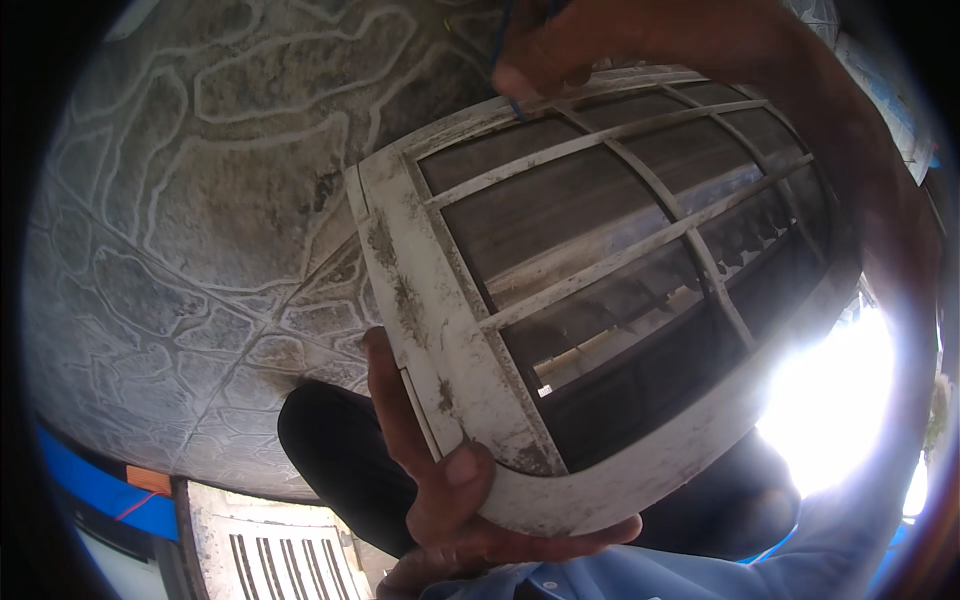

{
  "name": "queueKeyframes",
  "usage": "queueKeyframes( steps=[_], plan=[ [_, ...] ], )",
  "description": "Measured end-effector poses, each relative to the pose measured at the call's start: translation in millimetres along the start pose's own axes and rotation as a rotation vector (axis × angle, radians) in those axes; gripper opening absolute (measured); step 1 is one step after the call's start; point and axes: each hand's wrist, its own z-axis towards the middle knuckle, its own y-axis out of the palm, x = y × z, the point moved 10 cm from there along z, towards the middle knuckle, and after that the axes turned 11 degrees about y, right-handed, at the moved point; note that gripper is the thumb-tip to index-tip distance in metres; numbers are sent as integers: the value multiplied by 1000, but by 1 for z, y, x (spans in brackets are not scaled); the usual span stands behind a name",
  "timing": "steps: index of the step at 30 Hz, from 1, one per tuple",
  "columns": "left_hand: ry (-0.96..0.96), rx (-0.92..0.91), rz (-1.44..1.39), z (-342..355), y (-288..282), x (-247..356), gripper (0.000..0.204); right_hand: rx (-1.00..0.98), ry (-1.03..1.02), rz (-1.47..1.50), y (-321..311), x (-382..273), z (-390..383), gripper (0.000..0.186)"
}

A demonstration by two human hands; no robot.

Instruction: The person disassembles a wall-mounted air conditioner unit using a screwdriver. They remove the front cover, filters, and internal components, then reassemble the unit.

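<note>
A dirty white frame [415, 290] with a grid of crossing bars is tilted in front of me, its left side marked with dark grime. Dark openings show between the bars, with slats partly visible behind. My left hand [450, 500] grips the lower corner, its thumb over the front edge and fingers beneath. At the frame's far edge, my right hand [550, 60] is closed around a thin blue stick-like thing [502, 40], whose lower end touches or nears the grid. The kind of blue thing is unclear.
The floor [230, 220] has a stone-like pattern with pale lines. At lower left are a white slotted panel [285, 560] and a blue band [110, 485]. My dark-trousered knee [335, 460] is under the frame. Strong light glares at right, and a pale bluish object [885, 95] sits at upper right.
</note>
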Motion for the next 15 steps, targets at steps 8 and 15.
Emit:
queueKeyframes(
  steps=[8, 15],
  plan=[
    [132, 46, 51, 3, 10, 13, 89, 166, 49, -239, -7, -28, -25, 59],
    [157, 129, 118, 0, 3, 10, 88, 55, -44, -376, 15, -37, -2, 62]
  ],
)
